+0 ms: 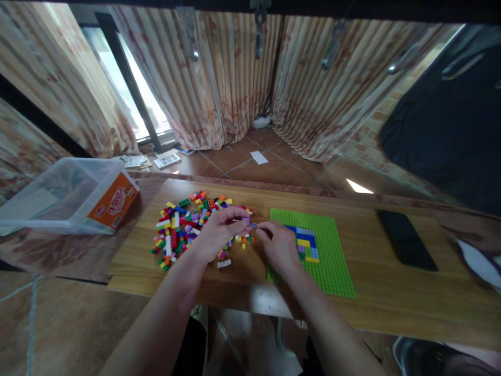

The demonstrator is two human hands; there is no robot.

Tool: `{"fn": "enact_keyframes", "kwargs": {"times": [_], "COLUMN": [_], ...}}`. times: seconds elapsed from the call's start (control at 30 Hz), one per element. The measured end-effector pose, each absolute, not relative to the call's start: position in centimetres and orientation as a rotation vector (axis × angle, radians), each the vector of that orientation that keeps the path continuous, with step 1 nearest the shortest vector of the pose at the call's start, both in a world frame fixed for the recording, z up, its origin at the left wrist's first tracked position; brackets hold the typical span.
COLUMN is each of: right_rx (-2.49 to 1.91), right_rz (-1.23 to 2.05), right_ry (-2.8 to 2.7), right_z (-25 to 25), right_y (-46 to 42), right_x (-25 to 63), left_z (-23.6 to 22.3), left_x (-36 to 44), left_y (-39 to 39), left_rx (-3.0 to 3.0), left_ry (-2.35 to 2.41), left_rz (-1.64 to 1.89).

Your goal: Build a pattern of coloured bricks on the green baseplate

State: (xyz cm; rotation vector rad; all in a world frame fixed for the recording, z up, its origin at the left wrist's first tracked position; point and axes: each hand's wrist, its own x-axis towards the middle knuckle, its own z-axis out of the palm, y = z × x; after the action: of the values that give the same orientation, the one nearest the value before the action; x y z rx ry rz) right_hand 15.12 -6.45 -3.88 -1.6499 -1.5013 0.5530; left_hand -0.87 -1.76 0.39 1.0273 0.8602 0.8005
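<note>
My left hand [219, 232] is over the right side of a pile of loose toy bricks [183, 227], with thumb and forefinger closed round a small purple brick [246, 221]. Close to it, my right hand [278, 245] pinches at a small blue brick [253, 225] between the two sets of fingertips. The right wrist passes over the left edge of a green studded baseplate [332, 256]. On that plate sits a patch of blue, light blue and yellow bricks [307, 237], partly hidden by my right hand.
A lone white brick [224, 263] lies near the front of the wooden table [242, 292]. At the right is a black phone [406, 239]. A clear plastic box [62, 198] with an orange label stands left of the table. Curtains [219, 83] hang beyond it.
</note>
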Motion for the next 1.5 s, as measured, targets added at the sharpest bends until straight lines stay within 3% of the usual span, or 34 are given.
{"fn": "enact_keyframes", "kwargs": {"times": [0.13, 0.43, 0.7, 0.93, 1.5], "right_rx": [-1.741, -1.634, -1.716, -1.731, -1.56], "right_rz": [0.431, 0.412, 0.322, 0.376, 0.303], "right_ry": [-1.722, -1.62, -1.548, -1.632, -1.902], "right_z": [-4.0, -2.9, -3.2, -3.5, -5.1], "right_y": [-6.4, -6.9, -6.9, -6.8, -4.3], "right_x": [14.4, 15.0, 17.0, 16.1, 13.9], "left_z": [0.7, 0.6, 0.1, 0.0, 0.4], "left_x": [-0.7, -0.5, -3.1, -2.9, -6.0], "left_y": [-1.6, -1.3, 0.1, -0.6, 0.3], "left_rx": [1.016, 1.095, 1.82, 2.356, 2.253], "left_ry": [0.93, 1.019, 1.162, 1.303, 1.409], "left_rz": [0.795, 0.815, 0.839, 0.614, 0.56]}}
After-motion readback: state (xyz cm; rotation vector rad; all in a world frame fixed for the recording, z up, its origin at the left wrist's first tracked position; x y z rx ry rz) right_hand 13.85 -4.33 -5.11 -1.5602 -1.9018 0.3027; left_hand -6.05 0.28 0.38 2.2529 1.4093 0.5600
